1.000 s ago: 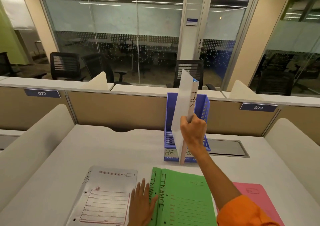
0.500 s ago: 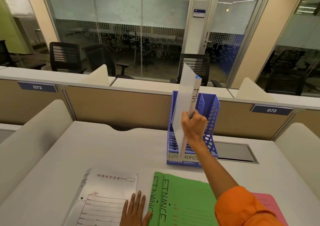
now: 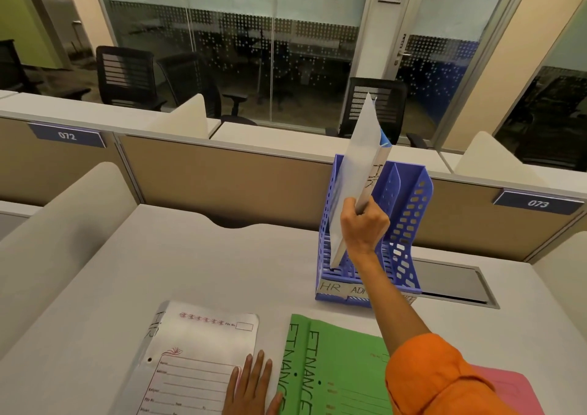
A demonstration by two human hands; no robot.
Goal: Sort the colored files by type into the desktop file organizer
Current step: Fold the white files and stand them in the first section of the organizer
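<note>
White file (image 3: 355, 173) (right hand (image 3: 363, 224)) partway inside blue organizer (image 3: 409, 224), green file (image 3: 336, 360) nearby

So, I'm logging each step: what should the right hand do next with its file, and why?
Probably lower the white file fully into the leftmost slot of the blue organizer and let go: the right hand grips it tilted, its lower corner already inside, above the HR label, matching the HR on its spine.

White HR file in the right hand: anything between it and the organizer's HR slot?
Nothing visible. The right hand grips the white HR file tilted, with its lower corner inside the leftmost compartment of the blue organizer, above the HR label. No other file shows in that compartment.
</note>
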